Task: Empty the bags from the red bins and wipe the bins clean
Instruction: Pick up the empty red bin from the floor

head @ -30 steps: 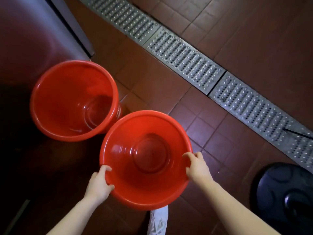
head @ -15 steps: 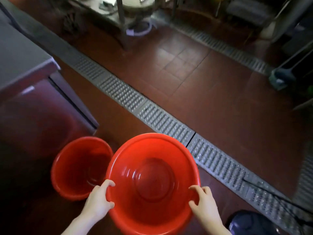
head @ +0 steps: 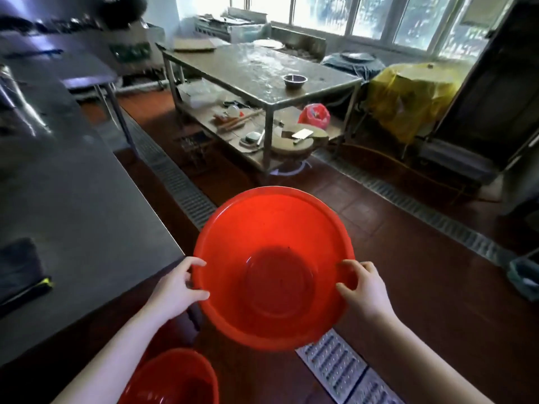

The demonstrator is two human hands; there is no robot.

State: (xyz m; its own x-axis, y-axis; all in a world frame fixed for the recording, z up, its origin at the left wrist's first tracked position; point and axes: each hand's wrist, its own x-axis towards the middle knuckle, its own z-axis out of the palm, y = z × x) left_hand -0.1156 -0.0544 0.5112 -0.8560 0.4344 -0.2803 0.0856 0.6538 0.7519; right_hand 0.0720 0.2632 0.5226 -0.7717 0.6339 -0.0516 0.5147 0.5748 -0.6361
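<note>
Steel counter (head: 73, 199) at left. Far counter (head: 248, 68) carries a metal bowl (head: 295, 80); cleaver (head: 302, 135) on chopping block (head: 281, 146) below. Drain grate (head: 332, 363) crosses tiled floor (head: 408, 272).

One head-worn view — faces forward and down, close above the red bin (head: 274, 228); edges seemingly blurred.

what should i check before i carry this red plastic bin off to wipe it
1. Left hand grips the rim of the red round plastic bin: ok.
2. Right hand grips the opposite rim: ok.
3. Bag out of held bin: ok.
4. Inside wiped clean: cannot tell.
5. Second red bin on the floor emptied: cannot tell.
6. Wiping cloth near: cannot tell; dark folded thing on grey steel counter.
</note>
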